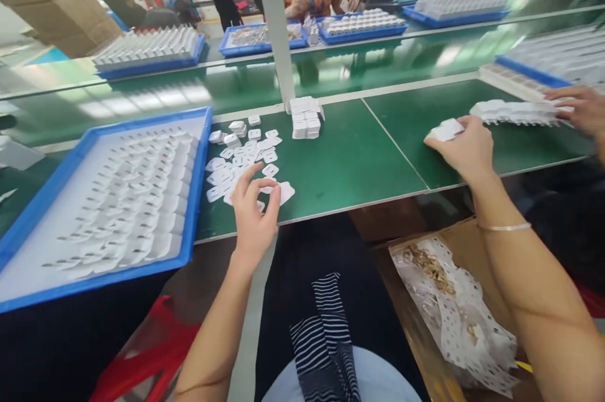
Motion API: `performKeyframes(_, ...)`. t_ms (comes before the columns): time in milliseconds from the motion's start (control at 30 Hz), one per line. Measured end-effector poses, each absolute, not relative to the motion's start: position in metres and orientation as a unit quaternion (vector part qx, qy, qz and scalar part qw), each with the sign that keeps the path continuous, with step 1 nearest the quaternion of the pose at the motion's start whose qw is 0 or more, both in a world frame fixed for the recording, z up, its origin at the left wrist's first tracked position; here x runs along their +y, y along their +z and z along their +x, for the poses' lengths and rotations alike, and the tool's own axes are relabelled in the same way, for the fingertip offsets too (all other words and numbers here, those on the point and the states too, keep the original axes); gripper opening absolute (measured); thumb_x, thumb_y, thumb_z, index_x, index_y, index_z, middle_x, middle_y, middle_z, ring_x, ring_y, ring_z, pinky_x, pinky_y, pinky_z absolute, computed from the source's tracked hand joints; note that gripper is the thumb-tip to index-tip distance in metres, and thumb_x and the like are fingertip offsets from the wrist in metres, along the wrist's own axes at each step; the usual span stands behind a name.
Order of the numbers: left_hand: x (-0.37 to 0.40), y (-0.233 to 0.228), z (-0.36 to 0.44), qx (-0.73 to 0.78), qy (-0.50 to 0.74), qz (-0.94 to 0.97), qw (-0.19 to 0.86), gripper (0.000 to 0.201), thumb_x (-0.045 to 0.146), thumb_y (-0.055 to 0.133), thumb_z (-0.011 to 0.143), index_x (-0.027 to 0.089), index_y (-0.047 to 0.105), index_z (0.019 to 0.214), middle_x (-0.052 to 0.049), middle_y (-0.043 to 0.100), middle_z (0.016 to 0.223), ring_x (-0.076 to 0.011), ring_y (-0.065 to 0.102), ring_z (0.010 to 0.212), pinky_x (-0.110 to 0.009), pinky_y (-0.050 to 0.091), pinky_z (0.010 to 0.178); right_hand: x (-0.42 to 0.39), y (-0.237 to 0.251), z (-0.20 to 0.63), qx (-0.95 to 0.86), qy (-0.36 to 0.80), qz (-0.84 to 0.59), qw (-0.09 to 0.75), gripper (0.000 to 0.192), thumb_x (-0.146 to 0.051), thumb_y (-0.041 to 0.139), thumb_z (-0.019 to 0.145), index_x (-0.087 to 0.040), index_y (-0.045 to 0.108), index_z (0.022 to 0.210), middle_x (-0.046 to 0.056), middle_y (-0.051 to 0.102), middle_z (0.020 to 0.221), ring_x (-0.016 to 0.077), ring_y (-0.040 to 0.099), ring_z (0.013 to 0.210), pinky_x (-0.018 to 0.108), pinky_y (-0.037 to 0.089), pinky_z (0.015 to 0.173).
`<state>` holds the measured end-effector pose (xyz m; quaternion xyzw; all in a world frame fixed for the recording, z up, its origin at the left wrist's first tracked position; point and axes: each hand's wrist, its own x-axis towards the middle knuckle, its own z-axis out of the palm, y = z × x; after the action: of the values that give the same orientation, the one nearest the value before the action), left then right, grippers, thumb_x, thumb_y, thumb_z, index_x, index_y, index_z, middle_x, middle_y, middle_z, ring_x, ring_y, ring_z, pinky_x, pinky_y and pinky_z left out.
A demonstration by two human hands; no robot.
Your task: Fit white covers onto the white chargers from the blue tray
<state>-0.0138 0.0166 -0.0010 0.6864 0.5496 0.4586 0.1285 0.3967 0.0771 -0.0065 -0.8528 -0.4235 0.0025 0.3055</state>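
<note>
White plastic plug casings point(246, 159) lie scattered on the green worktop point(350, 162) at centre frame, just right of a blue tray point(196, 188) filled with rows of the same parts. The left hand point(254, 216) rests at the near edge of the pile, fingers curled narrow, its fingertips touching a casing without clearly gripping it. At right of frame, well apart from the pile, the right hand point(466, 149) pinches a small white casing piece point(445, 131) beside a long row of stacked white parts point(515, 112), where another person's hand point(583, 109) also works. The casings look light, stiff and smooth, likely to slide on the mat, and best taken by their side edges between thumb and forefinger. A neat block of casings point(305, 118) stands further back.
</note>
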Motion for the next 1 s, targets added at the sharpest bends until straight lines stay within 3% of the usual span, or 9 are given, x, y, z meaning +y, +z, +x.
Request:
performKeyframes(133, -0.029, -0.011, 0.005, 0.418, 0.527, 0.664, 0.327, 0.033, 0.034, 0.064, 0.092, 0.023, 0.062, 0.124, -0.011, 0.063, 0.14, -0.0279, 0.055, 0.135, -0.046, 0.041, 0.116, -0.001, -0.013, 0.292, -0.573, 0.153, -0.649, 0.476, 0.064, -0.036, 0.083, 0.074, -0.039, 0.056, 0.132, 0.008, 0.061, 0.14, 0.0267, 0.063, 0.122, 0.041, 0.053, 0.098)
performKeyframes(233, -0.062, -0.022, 0.026, 0.349, 0.498, 0.584, 0.538, 0.067, 0.04, 0.068, 0.091, 0.028, 0.043, 0.152, -0.01, 0.051, 0.155, -0.0298, 0.05, 0.143, -0.042, 0.043, 0.118, -0.057, -0.021, 0.214, -0.625, 0.302, -0.543, 0.473, 0.079, -0.037, 0.079, 0.079, -0.054, 0.038, 0.144, 0.002, 0.053, 0.146, 0.0284, 0.058, 0.128, 0.048, 0.052, 0.106)
performKeyframes(333, -0.079, -0.027, 0.039, 0.353, 0.516, 0.456, 0.634, 0.079, 0.038, 0.076, 0.085, 0.032, 0.039, 0.154, -0.008, 0.053, 0.154, -0.0284, 0.059, 0.134, -0.036, 0.052, 0.108, -0.084, -0.033, 0.166, -0.652, 0.268, -0.536, 0.466, 0.092, -0.028, 0.075, 0.081, -0.061, 0.023, 0.149, 0.002, 0.049, 0.148, 0.0306, 0.052, 0.133, 0.055, 0.047, 0.111)
performKeyframes(500, -0.081, -0.021, 0.033, 0.42, 0.555, 0.287, 0.659, 0.079, 0.026, 0.086, 0.074, 0.027, 0.052, 0.145, -0.007, 0.07, 0.132, -0.0211, 0.071, 0.111, -0.025, 0.058, 0.091, -0.093, -0.044, 0.133, -0.7, 0.172, -0.498, 0.482, 0.088, -0.017, 0.064, 0.085, -0.036, 0.02, 0.159, 0.012, 0.044, 0.151, 0.0337, 0.044, 0.14, 0.061, 0.042, 0.113)
performKeyframes(633, -0.082, -0.019, 0.014, 0.447, 0.606, 0.217, 0.622, 0.058, 0.023, 0.084, 0.075, 0.022, 0.064, 0.129, -0.009, 0.073, 0.127, -0.0206, 0.072, 0.108, -0.023, 0.058, 0.087, -0.091, -0.028, 0.129, -0.767, 0.222, -0.4, 0.45, 0.085, -0.014, 0.064, 0.085, -0.015, 0.024, 0.16, 0.02, 0.043, 0.155, 0.0311, 0.041, 0.145, 0.053, 0.04, 0.117)
performKeyframes(700, -0.084, -0.021, 0.003, 0.441, 0.623, 0.213, 0.61, 0.046, 0.023, 0.083, 0.076, 0.019, 0.069, 0.119, -0.011, 0.073, 0.126, -0.023, 0.073, 0.106, -0.026, 0.061, 0.084, -0.074, -0.015, 0.137, -0.785, 0.283, -0.349, 0.426, 0.067, -0.015, 0.064, 0.087, -0.016, 0.043, 0.151, 0.017, 0.055, 0.146, 0.0274, 0.05, 0.138, 0.046, 0.044, 0.114)
performKeyframes(800, -0.087, -0.026, -0.011, 0.426, 0.628, 0.233, 0.608, 0.04, 0.023, 0.082, 0.077, 0.018, 0.071, 0.114, -0.013, 0.073, 0.127, -0.0269, 0.075, 0.103, -0.03, 0.064, 0.079, -0.023, 0.001, 0.15, -0.771, 0.272, -0.382, 0.431, 0.019, -0.017, 0.059, 0.093, -0.019, 0.073, 0.106, 0.01, 0.072, 0.112, 0.0231, 0.065, 0.111, 0.04, 0.051, 0.101)
performKeyframes(900, -0.093, -0.03, -0.018, 0.411, 0.625, 0.256, 0.612, 0.043, 0.022, 0.083, 0.076, 0.019, 0.07, 0.117, -0.013, 0.071, 0.13, -0.0285, 0.076, 0.103, -0.031, 0.065, 0.077, 0.033, 0.004, 0.154, -0.781, 0.225, -0.461, 0.355, 0.018, -0.023, 0.068, 0.088, -0.017, 0.073, 0.104, 0.01, 0.067, 0.102, 0.0236, 0.063, 0.096, 0.038, 0.052, 0.082)
performKeyframes(1000, -0.1, -0.035, -0.021, 0.41, 0.62, 0.271, 0.611, 0.046, 0.02, 0.083, 0.076, 0.021, 0.068, 0.119, -0.012, 0.072, 0.128, -0.0282, 0.076, 0.102, -0.032, 0.065, 0.079, 0.065, 0.0, 0.15, -0.813, 0.241, -0.467, 0.25, 0.029, -0.031, 0.081, 0.076, -0.017, 0.072, 0.099, 0.008, 0.063, 0.098, 0.0243, 0.06, 0.095, 0.039, 0.048, 0.085)
